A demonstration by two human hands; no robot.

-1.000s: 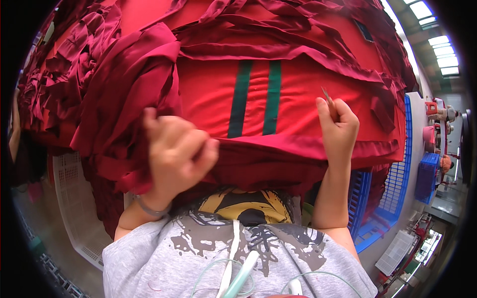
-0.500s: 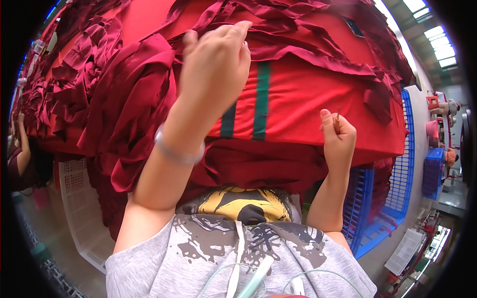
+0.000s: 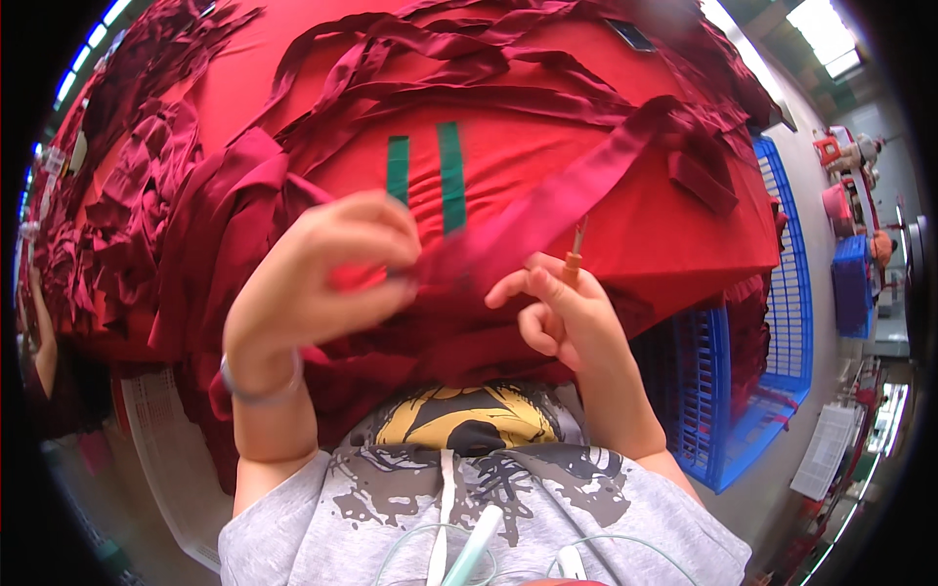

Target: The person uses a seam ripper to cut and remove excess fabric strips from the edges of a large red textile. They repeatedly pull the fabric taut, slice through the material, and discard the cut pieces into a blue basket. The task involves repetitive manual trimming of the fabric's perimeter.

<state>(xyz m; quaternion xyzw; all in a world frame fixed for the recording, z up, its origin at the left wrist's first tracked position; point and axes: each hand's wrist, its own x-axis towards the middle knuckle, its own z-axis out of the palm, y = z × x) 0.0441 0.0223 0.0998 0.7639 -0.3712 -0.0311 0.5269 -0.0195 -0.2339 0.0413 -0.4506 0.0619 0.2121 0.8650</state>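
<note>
My left hand (image 3: 327, 278), blurred by motion, is curled above the near edge of the red-covered table with its fingertips on the blurred end of a maroon fabric strip (image 3: 576, 186). That strip stretches from there up to the far right. To its right, my right hand (image 3: 567, 313) keeps a small thin-tipped tool (image 3: 574, 262) with an orange-brown handle between thumb and fingers, tip upward. Its index finger reaches toward the strip. Two green tape strips (image 3: 451, 176) lie on the red cloth beyond my hands. Maroon fabric (image 3: 244, 195) is heaped on the left.
More long maroon strips (image 3: 440, 93) cross the far part of the table (image 3: 684, 244). A phone-like dark object (image 3: 630, 36) lies at the back right. Blue plastic crates (image 3: 718, 391) stand right of me, a white crate (image 3: 171, 430) left. Another person's arm (image 3: 44, 332) shows at far left.
My left hand has come back from the far strips toward me, drawing one strip along. My right hand has moved left and its index finger has straightened; the tool stays in it.
</note>
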